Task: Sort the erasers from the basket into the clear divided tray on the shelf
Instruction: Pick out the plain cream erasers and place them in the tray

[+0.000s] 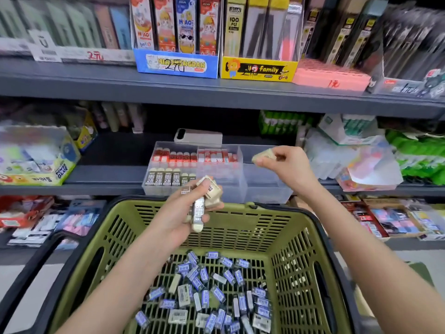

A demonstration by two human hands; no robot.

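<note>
Left hand (183, 213): several beige erasers (209, 191) are gripped in curled fingers, above the basket's far rim.
Right hand (287, 162): a single eraser (263, 156) is pinched between thumb and fingertips, by the tray's right compartment.
Clear divided tray (265, 189): set on the shelf (108, 174); 2B erasers (163, 177) are lined up at its front left.
Green basket (240, 227): blue-labelled erasers (212, 297) are scattered on its floor.

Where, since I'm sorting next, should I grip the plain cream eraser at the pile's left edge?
Probably from above, pinching across its long sides: the cream eraser lies flat on the basket floor, uncovered, narrow enough across for a fingertip grip.
</note>
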